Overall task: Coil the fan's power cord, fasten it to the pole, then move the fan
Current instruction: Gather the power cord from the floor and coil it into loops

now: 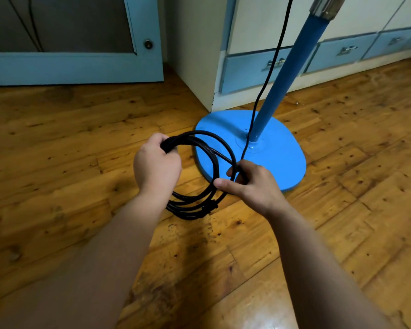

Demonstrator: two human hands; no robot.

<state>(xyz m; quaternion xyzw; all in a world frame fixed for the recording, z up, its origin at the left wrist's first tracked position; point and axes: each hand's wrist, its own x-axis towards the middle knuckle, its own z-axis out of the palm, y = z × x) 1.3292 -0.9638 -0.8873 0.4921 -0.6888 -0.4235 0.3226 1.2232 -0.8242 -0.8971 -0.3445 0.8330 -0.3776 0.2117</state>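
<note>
Left hand (156,166) gripping the coil (199,176) at ten o'clock, right hand (249,184) pinching it at three, cord (274,55) rising beside the pole (287,74), base (282,148) on floor (57,138)

Pole (288,74) and cord (190,207) cut off at top edge.

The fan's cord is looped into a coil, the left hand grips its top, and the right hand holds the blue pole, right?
Not quite. The head view shows the right hand off the blue pole, pinching the coil's right side. The rest holds: the cord is looped into a coil and the left hand grips its top.
</note>
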